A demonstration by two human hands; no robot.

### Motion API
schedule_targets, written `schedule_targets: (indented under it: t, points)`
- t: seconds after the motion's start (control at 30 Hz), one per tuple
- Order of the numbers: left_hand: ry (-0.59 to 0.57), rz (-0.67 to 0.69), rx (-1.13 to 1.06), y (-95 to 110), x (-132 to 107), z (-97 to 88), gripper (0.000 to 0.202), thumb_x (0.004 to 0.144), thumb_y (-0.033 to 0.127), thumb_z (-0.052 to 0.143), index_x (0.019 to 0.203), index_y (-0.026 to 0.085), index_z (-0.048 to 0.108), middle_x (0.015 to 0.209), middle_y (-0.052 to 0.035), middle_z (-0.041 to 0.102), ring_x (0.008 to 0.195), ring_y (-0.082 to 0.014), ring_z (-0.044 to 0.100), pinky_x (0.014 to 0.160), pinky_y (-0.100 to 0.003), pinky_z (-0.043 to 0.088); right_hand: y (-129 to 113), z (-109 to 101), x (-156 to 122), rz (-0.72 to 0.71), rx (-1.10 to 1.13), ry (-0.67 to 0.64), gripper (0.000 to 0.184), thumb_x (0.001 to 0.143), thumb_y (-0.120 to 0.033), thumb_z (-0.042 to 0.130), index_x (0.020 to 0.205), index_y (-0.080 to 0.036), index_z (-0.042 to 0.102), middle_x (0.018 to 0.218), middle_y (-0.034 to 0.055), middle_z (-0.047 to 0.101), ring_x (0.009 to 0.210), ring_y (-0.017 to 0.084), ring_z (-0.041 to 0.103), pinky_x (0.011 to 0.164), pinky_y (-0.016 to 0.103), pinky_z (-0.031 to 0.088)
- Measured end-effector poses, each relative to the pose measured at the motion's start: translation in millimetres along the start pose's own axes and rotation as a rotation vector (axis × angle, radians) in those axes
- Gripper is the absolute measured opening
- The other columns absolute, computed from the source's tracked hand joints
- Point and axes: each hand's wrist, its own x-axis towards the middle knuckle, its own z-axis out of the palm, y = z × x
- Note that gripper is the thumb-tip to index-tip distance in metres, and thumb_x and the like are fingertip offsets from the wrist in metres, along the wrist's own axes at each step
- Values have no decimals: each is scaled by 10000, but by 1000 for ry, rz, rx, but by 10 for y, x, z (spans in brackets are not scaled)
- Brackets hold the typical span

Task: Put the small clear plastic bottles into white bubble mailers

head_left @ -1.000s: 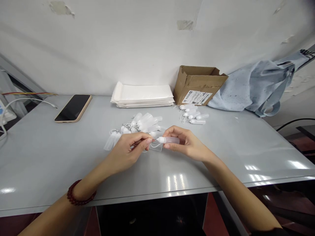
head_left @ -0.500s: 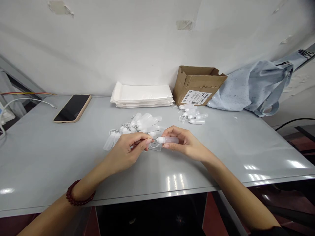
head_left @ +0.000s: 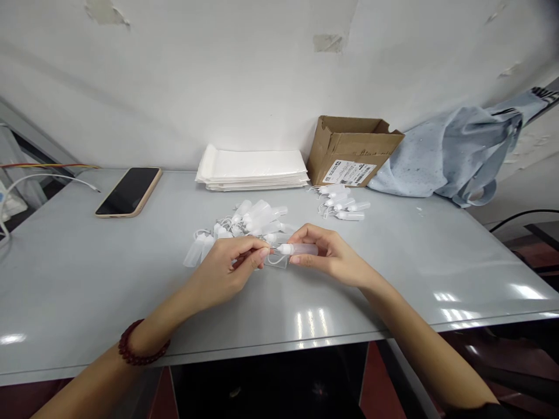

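Observation:
My right hand (head_left: 332, 254) grips a small translucent plastic bottle (head_left: 301, 249) lying sideways, its white tip pointing left. My left hand (head_left: 227, 269) is closed in a pinch right at that tip, thumb and forefinger pressed on something too small to make out. Both hands hover just above the grey table (head_left: 87, 279). Behind them lies a heap of the same small bottles (head_left: 244, 224) with thin loops. A second, smaller group of bottles (head_left: 343, 203) lies further back to the right.
A stack of white padded envelopes (head_left: 253, 170) sits by the wall. An open cardboard box (head_left: 353, 151) lies beside it, then a light blue cloth bag (head_left: 463, 154). A phone (head_left: 130, 191) rests face up at the back left, near some cables (head_left: 52, 177).

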Motion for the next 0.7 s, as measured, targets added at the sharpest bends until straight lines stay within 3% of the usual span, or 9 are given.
schedule_targets:
  t: [0.3,0.7]
  points:
    - [-2,87,54,-33,-6,18,242,903,232,458,781,159,653,627,17,595,530,-87,459,503,-201,351,2,-3,5,38,-24,4,156,762,-276,693,878,-186,639,815,11,635,741,148,555,648,267,407]
    - [-40,82,74,-55,-3,41,262,904,224,448,725,162,629,593,22,563,527,-90,457,490,-205,336,13,35,19,50,-41,-5,148,752,-269,696,852,-174,641,769,6,626,678,130,524,590,244,364]
